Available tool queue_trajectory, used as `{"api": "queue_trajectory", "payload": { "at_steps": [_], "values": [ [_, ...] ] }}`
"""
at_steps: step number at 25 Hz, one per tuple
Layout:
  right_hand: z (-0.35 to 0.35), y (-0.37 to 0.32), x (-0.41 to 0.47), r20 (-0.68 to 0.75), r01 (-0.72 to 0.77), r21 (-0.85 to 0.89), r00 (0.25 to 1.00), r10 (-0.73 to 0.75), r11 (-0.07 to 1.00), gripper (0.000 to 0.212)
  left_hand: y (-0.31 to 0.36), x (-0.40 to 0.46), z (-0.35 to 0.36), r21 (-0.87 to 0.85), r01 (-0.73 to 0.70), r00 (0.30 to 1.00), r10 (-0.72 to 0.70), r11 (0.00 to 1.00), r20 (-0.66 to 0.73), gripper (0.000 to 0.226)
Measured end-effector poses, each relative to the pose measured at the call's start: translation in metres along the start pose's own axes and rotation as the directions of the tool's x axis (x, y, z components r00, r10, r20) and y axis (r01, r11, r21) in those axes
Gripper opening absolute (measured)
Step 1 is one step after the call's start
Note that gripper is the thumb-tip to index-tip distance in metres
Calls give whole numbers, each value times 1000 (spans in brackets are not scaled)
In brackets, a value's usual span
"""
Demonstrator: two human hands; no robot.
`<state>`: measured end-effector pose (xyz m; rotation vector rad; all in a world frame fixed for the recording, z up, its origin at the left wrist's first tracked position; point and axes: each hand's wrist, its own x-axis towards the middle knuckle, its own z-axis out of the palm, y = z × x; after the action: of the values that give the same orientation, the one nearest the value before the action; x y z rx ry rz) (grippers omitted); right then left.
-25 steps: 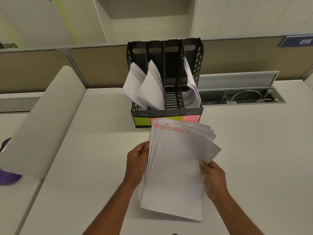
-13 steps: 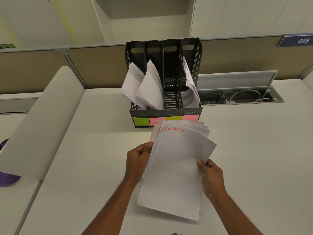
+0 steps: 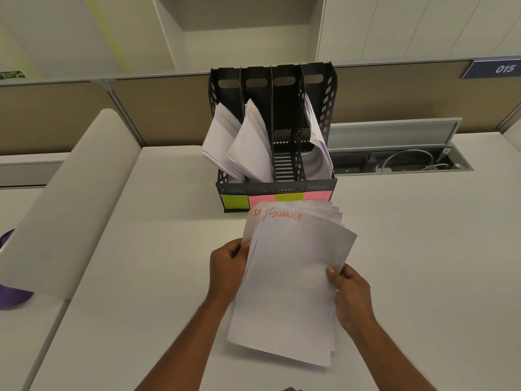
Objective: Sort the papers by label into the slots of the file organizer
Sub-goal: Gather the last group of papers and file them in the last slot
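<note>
Both hands grasp fanned papers [image 3: 293, 277]: left hand [image 3: 227, 268] fingers behind, right hand [image 3: 351, 296] thumb atop.

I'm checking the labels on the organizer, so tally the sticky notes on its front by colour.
Green sticky notes: 2, the leftmost and the third from the left
Pink sticky notes: 2, the second from the left and the rightmost
Total: 4

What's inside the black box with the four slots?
The file organizer holds white papers in its first, second and fourth slots from the left. The third slot looks empty. The papers hide the bottoms of the filled slots.
</note>
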<state>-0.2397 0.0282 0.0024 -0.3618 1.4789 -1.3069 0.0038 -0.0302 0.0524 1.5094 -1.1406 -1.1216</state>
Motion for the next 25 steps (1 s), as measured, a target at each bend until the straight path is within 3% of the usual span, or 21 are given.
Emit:
{"api": "queue_trajectory", "payload": {
  "at_steps": [4,7,11,13,16,18,22,25],
  "values": [
    [-2,0,-1,-7,0,-24,1000,0,1000,20,3,8,-5,-59,-1,991,-6,998,-132,13],
    [-5,1,-1,-12,-13,-29,1000,12,1000,19,5,13,-9,-197,-55,986,22,979,-164,34],
    [-6,4,-1,-19,-9,-56,1000,8,998,18,-1,17,-8,-31,-164,973,157,986,-172,28],
    [-7,5,0,-28,2,-77,1000,-4,997,16,-4,16,-8,-44,-166,975,157,985,-159,28],
    [-11,10,3,-80,43,-139,995,-55,989,11,-8,17,-9,-108,-136,984,122,985,-133,55],
    [-15,14,5,-89,69,-197,992,-88,978,8,-12,17,-11,-164,-91,990,72,982,-119,62],
    [-21,23,4,-54,76,-263,994,-93,962,8,-22,20,-12,-214,105,986,-130,971,-108,55],
    [-22,25,2,-69,79,-299,992,-104,951,8,-32,18,-12,-229,200,976,-214,953,-38,29]
  ]
}}
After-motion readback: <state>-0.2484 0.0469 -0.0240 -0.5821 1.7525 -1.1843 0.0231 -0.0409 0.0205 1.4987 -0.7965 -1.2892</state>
